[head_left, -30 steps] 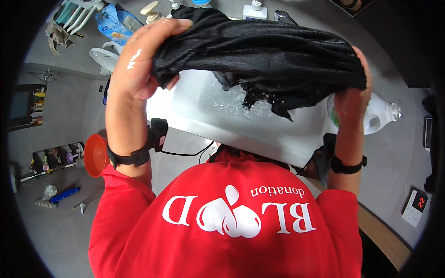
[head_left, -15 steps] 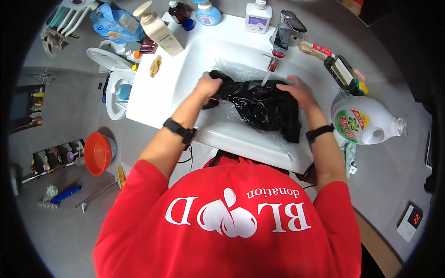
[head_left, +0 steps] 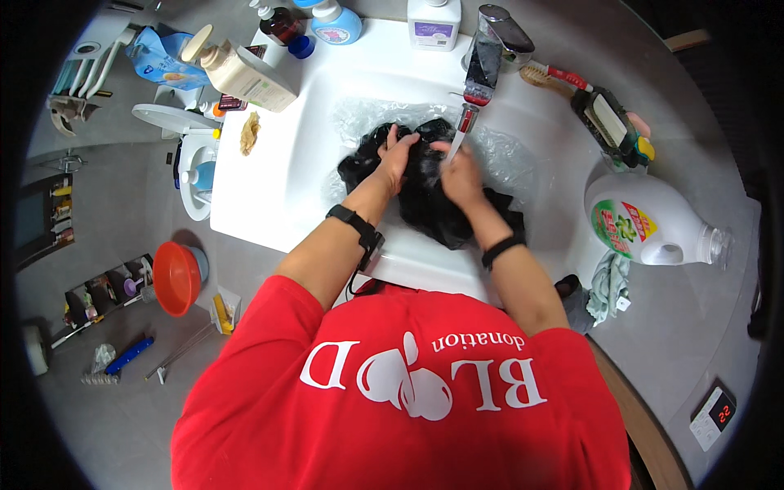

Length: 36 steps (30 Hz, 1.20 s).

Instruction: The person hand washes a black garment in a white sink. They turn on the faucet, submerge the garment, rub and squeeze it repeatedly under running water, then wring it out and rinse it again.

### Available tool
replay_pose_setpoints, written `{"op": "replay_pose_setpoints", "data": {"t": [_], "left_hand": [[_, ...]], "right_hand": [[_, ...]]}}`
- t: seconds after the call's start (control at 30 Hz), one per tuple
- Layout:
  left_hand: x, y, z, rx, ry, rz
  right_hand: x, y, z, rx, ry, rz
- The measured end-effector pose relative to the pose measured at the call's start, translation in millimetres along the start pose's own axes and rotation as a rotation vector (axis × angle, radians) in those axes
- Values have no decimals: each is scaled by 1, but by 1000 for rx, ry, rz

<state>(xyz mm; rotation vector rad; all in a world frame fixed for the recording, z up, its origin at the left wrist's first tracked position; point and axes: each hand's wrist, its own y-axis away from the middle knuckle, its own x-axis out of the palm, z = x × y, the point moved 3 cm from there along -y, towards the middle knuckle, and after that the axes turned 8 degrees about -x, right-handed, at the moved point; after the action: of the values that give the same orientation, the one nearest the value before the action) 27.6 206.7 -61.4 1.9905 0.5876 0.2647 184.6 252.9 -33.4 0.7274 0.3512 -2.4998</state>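
Note:
A wet black cloth [head_left: 433, 200], bunched up, lies in the white sink [head_left: 314, 155]; its exact kind I cannot make out. My left hand [head_left: 394, 161] rests on the cloth's left part with fingers stretched and apart. Close by on the right, my right hand [head_left: 464, 178] is slightly blurred, its fingers curled into the cloth under the tap [head_left: 483, 65]. A thin stream of water [head_left: 457, 144] runs down beside the right fingers. Bubbly water [head_left: 510, 151] surrounds the cloth, and the fingertips on the right are partly hidden.
Pump bottles [head_left: 249, 75] and a white bottle [head_left: 434, 26] line the sink's back edge. To the right stand a large white detergent jug [head_left: 649, 216], a wooden brush [head_left: 543, 79] and a crumpled pale green cloth [head_left: 608, 286]. A toilet [head_left: 198, 180] and red basin [head_left: 175, 278] are at left.
Both hands have come inward from the cloth's two ends to its middle. The spread-out cloth is now bunched together, and more bubbly water shows around it.

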Motion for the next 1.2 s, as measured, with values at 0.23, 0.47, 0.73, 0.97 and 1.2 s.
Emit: {"op": "replay_pose_setpoints", "data": {"t": [0.23,0.47,0.73,0.97,1.2], "left_hand": [[-3,11,27,-90,646,615],[2,42,41,50,432,226],[-27,102,0,67,-173,192],[-8,53,-10,820,-1492,-259],[-6,3,-13,378,-1334,-215]], "right_hand": [[9,71,114,-363,59,68],[16,8,64,124,3,77],[-38,-36,-10,52,312,341],[-8,26,-15,-46,863,522],[-40,13,-53,-86,742,201]]}}
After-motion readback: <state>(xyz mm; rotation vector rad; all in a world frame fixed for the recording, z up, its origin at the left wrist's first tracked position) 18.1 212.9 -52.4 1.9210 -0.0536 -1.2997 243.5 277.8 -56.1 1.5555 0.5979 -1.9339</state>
